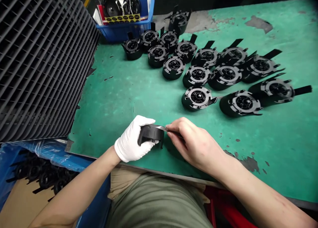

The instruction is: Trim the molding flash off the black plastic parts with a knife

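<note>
My left hand (132, 142), in a white glove, is closed around a round black plastic part (152, 132) above the near edge of the table. My bare right hand (192, 140) pinches a small knife; its thin metal blade (162, 128) touches the upper rim of the part. Most of the knife's handle is hidden behind my fingers. Several similar black plastic housings (198, 98) stand on the green table beyond my hands, many with a flat tab sticking out.
A blue bin (125, 31) with black parts and papers stands at the back left. Stacked dark grilles (42, 62) rise along the left. Below the table edge, a plastic-lined blue crate (67, 161) holds more black parts. Bare patches mark the green tabletop (280, 135).
</note>
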Demonstrator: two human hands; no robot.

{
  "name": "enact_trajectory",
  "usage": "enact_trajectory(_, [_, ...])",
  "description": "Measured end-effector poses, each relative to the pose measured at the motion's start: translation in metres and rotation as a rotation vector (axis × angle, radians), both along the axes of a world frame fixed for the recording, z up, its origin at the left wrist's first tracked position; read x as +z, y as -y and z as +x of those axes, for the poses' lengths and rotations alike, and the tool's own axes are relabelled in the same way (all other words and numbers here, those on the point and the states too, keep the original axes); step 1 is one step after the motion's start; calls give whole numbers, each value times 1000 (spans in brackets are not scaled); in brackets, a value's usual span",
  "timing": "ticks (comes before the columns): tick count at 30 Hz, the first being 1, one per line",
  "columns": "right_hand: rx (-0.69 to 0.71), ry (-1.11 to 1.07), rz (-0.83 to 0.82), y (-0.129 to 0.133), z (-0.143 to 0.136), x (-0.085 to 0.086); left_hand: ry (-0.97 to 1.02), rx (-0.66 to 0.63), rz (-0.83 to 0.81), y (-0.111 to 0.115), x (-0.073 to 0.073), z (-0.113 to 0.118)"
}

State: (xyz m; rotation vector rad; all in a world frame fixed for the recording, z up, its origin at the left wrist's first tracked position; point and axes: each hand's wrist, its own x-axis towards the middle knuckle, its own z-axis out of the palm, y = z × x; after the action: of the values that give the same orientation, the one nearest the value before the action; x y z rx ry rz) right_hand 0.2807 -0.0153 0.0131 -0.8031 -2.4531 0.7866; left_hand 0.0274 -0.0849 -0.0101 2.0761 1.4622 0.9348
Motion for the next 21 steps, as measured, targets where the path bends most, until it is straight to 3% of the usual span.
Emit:
enact_trajectory(9, [-29, 83, 88, -1, -6, 13, 22, -12, 16, 0, -2, -1])
enact_trajectory(21, [-43, 278, 287, 8, -6, 17, 31, -32, 50, -1, -5, 0])
